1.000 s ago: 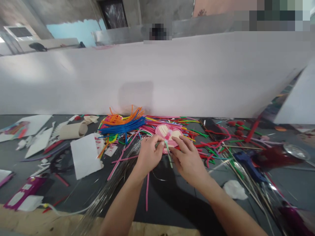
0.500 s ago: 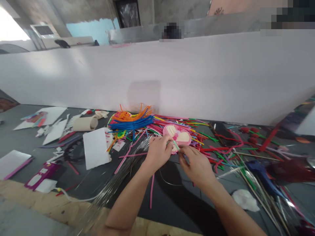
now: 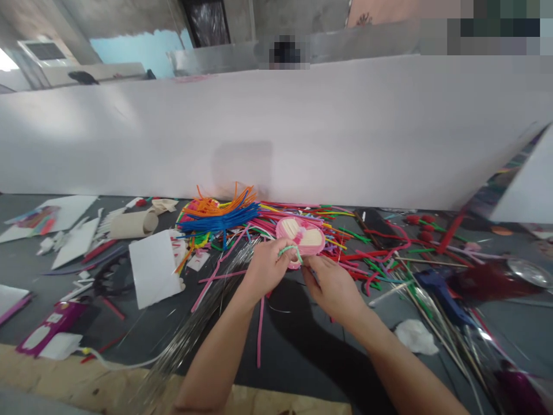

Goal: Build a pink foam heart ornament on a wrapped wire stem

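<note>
A light green pipe cleaner (image 3: 290, 249) curves in a small arch between my two hands. My left hand (image 3: 268, 266) pinches one end of it, fingers closed. The fingertips of my right hand (image 3: 330, 281) are pressed together at the other end. Right behind them is a pink-edged shape with cream panels (image 3: 310, 239), like a butterfly or flower; its lower part is partly covered by my hands. A bundle of thin wires (image 3: 203, 305) lies left of my left forearm, and a pink pipe cleaner (image 3: 260, 334) lies between my arms.
Blue pipe cleaners (image 3: 220, 219) and orange ones (image 3: 235, 202) are heaped at the back. A cardboard tube (image 3: 133, 225), white card (image 3: 155, 270) and purple box (image 3: 52, 327) are on the left. At right are a blue-handled tool (image 3: 444, 297), a can (image 3: 496, 282) and crumpled white material (image 3: 415, 337).
The green pipe cleaner was nearly straight between my fingers and now bows upward in an arch. The whole view has shifted, so the table's things appear farther left.
</note>
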`<state>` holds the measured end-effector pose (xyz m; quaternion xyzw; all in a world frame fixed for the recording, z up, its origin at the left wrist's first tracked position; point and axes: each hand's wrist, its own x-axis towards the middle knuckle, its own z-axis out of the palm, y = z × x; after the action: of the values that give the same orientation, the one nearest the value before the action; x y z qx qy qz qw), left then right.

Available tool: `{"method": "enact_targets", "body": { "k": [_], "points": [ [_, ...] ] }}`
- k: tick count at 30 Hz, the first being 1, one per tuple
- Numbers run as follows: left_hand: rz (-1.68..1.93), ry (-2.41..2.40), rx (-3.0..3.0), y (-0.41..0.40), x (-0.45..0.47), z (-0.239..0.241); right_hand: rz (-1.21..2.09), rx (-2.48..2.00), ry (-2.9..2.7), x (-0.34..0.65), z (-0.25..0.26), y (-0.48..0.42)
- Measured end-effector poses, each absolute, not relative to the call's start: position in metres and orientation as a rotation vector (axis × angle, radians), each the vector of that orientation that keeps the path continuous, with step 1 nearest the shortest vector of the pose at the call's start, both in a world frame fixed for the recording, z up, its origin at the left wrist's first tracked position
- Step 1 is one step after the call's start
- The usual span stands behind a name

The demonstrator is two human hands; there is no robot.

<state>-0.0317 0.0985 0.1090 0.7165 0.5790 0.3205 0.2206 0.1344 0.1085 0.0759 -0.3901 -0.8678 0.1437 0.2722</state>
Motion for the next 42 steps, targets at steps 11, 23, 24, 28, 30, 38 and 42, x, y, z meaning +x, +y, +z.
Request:
{"method": "enact_targets", "body": {
  "k": [11,23,24,28,30,38,42],
  "points": [
    [0.590,1.844,2.164,0.100,-0.034,0.108,0.246,-1.039,-2.347,0.143,0.087,0.107],
    [0.702,1.491,2.076,0.098,-0.037,0.114,0.666,-1.113,-2.271,0.167,0.085,0.129],
    [0.702,1.456,2.070,0.097,-0.037,0.115,0.732,-1.095,-2.260,0.167,0.084,0.130],
    [0.770,1.348,1.955,0.097,-0.039,0.119,1.115,-0.928,-2.190,0.164,0.081,0.132],
    [0.855,1.323,1.861,0.096,-0.041,0.119,1.338,-0.833,-2.121,0.160,0.079,0.132],
    [0.983,1.261,1.689,0.095,-0.042,0.113,1.715,-0.678,-2.013,0.141,0.074,0.120],
    [0.888,1.317,1.714,0.094,-0.042,0.118,1.655,-0.687,-2.070,0.140,0.072,0.121]
  ]
}}
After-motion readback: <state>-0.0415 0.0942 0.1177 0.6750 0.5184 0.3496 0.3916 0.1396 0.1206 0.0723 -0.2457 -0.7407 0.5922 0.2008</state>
